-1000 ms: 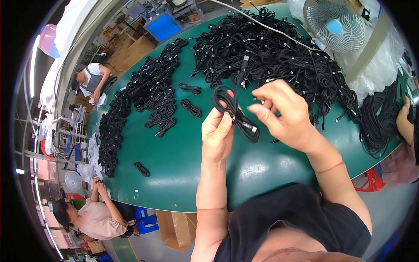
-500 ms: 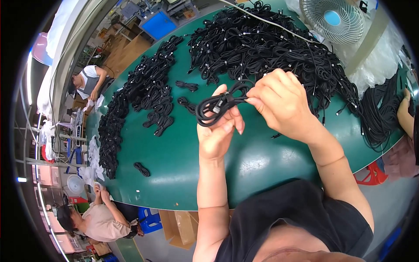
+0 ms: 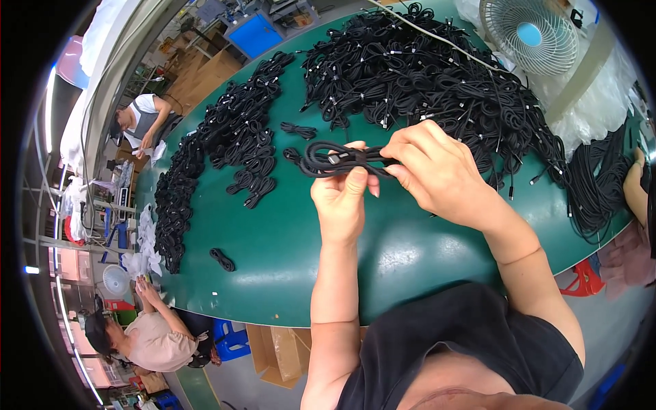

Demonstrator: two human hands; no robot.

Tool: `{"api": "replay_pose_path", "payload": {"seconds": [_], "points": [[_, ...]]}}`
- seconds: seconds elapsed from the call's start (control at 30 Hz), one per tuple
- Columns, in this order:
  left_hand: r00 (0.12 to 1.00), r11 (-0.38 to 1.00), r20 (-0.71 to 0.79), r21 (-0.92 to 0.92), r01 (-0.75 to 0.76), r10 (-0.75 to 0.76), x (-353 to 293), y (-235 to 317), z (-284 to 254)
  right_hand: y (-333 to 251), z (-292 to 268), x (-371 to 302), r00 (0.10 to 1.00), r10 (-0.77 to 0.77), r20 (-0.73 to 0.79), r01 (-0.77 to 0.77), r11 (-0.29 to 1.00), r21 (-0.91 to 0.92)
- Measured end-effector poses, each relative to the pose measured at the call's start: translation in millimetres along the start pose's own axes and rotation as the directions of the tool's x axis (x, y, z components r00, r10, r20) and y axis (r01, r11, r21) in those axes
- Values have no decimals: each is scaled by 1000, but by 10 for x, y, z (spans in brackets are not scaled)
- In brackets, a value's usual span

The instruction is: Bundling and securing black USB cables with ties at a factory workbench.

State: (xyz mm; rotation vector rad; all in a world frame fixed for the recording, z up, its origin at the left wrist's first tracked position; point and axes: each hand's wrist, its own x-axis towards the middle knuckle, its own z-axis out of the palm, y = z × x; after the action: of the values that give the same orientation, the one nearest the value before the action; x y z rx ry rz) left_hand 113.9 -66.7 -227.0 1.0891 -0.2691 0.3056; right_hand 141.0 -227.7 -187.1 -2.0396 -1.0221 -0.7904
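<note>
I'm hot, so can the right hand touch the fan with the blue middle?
Probably not: the right hand holds a coiled black cable, and the big cable pile lies between it and the fan.

Here's a black top (image 3: 410,335) | short sleeves (image 3: 547,348) | scooped neckline (image 3: 441,349) | bare forearms (image 3: 338,280) | left hand (image 3: 341,208), right hand (image 3: 437,171) both bare!

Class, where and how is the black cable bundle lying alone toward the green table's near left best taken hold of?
Probably pinch the lone bundle across its middle, on its long sides, coming from above and the right: it lies oblong and slantwise on the green table, with bare surface around it. The left hand is nearer but holds another bundle.
</note>
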Motion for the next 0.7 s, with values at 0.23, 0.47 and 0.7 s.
{"api": "replay_pose_path", "payload": {"seconds": [0.23,0.47,0.7], "points": [[990,987,19,88,135,-137,-53,-35,94,32,-14,-36,994,13,109,-13,1000,3],[997,994,-36,-77,71,-74,2,-71,6,15,-46,-30,994,96,56,-101,990,96],[990,985,35,-105,139,-136,-17,-68,87,91,-45,-41,993,73,98,-87,985,148]]}}
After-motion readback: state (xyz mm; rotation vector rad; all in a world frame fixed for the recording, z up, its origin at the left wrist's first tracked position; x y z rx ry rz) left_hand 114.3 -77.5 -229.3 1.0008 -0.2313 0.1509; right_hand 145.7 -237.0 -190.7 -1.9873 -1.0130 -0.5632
